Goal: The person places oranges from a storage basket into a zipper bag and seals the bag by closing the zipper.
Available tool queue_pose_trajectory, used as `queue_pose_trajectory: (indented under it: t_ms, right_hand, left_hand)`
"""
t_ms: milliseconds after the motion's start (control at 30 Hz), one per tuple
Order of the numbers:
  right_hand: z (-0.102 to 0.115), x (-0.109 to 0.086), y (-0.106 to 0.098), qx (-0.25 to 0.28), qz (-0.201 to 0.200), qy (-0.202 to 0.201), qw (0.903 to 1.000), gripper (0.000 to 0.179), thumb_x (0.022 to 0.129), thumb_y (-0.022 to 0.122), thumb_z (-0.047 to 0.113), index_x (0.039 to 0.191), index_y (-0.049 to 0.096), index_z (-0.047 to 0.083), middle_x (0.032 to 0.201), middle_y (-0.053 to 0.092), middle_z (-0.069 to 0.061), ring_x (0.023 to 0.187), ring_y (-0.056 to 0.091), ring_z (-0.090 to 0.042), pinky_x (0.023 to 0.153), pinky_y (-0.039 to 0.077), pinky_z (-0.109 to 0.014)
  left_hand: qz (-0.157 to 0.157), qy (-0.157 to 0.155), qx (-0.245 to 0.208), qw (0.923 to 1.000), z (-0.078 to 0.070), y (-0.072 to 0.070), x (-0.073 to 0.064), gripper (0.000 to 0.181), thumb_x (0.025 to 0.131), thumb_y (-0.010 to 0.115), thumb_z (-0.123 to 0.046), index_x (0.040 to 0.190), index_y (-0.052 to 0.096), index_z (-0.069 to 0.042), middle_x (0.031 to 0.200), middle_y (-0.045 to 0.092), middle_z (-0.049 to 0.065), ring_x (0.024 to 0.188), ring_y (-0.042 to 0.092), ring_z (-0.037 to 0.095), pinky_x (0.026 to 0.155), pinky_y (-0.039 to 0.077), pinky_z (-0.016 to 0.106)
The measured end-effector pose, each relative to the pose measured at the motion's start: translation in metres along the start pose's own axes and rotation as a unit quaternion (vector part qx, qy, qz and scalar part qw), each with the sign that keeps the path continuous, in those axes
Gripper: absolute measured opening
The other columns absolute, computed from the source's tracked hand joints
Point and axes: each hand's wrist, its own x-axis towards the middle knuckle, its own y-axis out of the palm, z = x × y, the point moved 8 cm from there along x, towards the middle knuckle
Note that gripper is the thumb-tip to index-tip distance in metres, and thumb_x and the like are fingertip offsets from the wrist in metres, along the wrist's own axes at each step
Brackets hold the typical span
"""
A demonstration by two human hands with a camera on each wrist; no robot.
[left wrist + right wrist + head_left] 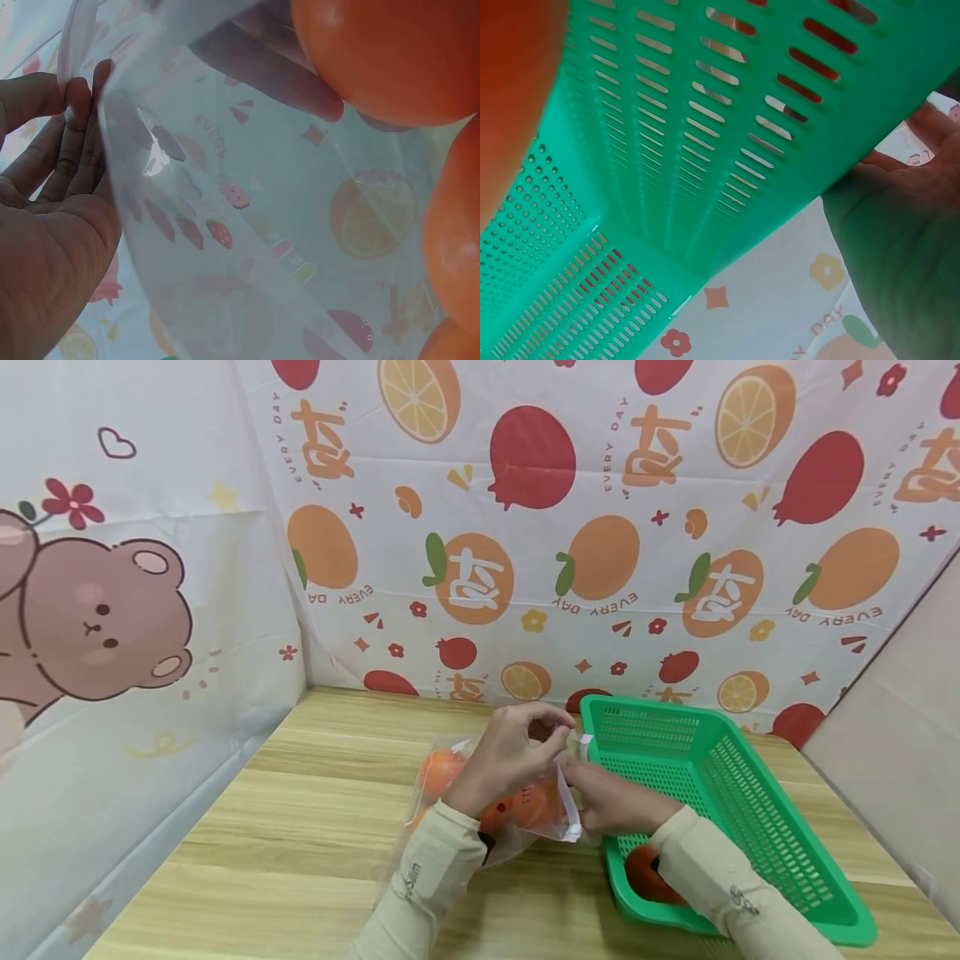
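- Sitting in the near-left corner of the green basket (806,839), one orange-coloured fruit (643,870) shows, partly covered by the right sleeve (716,872).
- Right hand (611,797), nearer the basket, is at its left side by the mouth of one clear zip bag (517,842); whether it grips anything, I cannot tell.
- That bag lies left of the basket, mouth towards it, long axis running away leftward; at least three fruits (534,804) show inside.
- Left hand (513,750), farther left of the basket, pinches the mouth's edge.
- One fruit-print cloth (525,631) hangs behind the basket.
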Motion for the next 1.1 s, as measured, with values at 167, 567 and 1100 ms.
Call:
queue_pose_trajectory:
  t_ms: [167, 567, 1100]
  right_hand:
    - [-0.001, -0.001, 0.0, 0.004, -0.003, -0.01, 0.9999, 0.069, 0.085, 0.082, 0.009, 0.145, 0.049, 0.013, 0.136, 0.06, 0.001, 0.116, 0.059, -0.015, 0.101, 0.051, -0.043]
    - [0.004, -0.001, 0.0, 0.005, -0.004, -0.018, 0.9998, 0.076, 0.087, 0.082, 0.021, 0.151, 0.041, 0.016, 0.142, 0.055, 0.001, 0.121, 0.056, -0.016, 0.102, 0.05, -0.044]
    - [0.01, 0.001, 0.002, 0.009, -0.006, -0.016, 0.9998, 0.055, 0.088, 0.081, 0.024, 0.136, 0.057, 0.013, 0.128, 0.063, 0.005, 0.109, 0.058, -0.012, 0.096, 0.052, -0.031]
  left_hand:
    - [0.006, 0.001, -0.002, 1.0, -0.001, 0.002, -0.001, 0.013, 0.097, 0.064, -0.005, 0.103, 0.075, 0.0, 0.103, 0.075, 0.01, 0.08, 0.067, 0.01, 0.074, 0.057, 0.025]
    - [0.004, -0.007, 0.004, 1.0, -0.002, 0.003, -0.002, 0.014, 0.096, 0.064, -0.005, 0.103, 0.076, -0.002, 0.1, 0.074, 0.002, 0.079, 0.067, 0.007, 0.073, 0.056, 0.023]
    - [0.002, 0.004, 0.0, 1.0, -0.006, 0.001, -0.005, 0.011, 0.096, 0.067, -0.006, 0.102, 0.076, -0.007, 0.101, 0.074, 0.001, 0.079, 0.067, 0.006, 0.073, 0.056, 0.024]
